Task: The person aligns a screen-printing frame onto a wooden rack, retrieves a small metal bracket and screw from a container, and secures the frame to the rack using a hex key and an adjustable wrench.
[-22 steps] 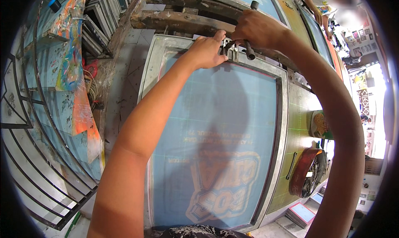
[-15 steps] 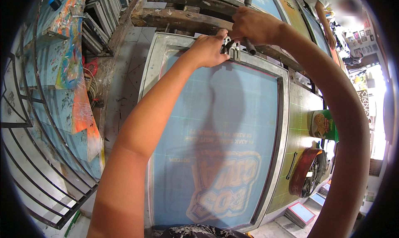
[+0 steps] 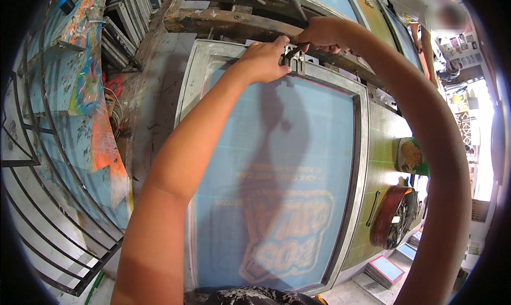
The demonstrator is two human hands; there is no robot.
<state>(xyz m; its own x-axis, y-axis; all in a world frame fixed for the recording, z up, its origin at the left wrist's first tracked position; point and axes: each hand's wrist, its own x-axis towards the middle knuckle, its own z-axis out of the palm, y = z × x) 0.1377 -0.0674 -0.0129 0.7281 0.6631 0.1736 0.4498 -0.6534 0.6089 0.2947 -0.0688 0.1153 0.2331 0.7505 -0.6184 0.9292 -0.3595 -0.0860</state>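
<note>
A large screen-printing frame [image 3: 361,161] with pale metal sides and blue mesh [image 3: 277,145] lies flat before me. At its far edge sits a metal hinge clamp [image 3: 299,65]. My left hand [image 3: 263,61] is closed on the clamp's left side, thumb and fingers around it. Just right of it, my right hand [image 3: 326,34] grips a dark bar-handled wrench [image 3: 297,8]. One end of the wrench sticks out beyond the fist and its lower part reaches the clamp. My fingers partly cover where wrench and clamp meet.
Several frames [image 3: 120,39] stand at the far left, beside a paint-splashed board [image 3: 90,92] and black metal bars [image 3: 58,220]. On the right are a green tub [image 3: 411,156], a round red tin [image 3: 387,220] and a spanner [image 3: 374,208]. A person [image 3: 412,12] is at the upper right.
My right hand has turned the wrench: its far end has swung left, and its other end now lies toward the clamp. My left hand has stayed on the clamp.
</note>
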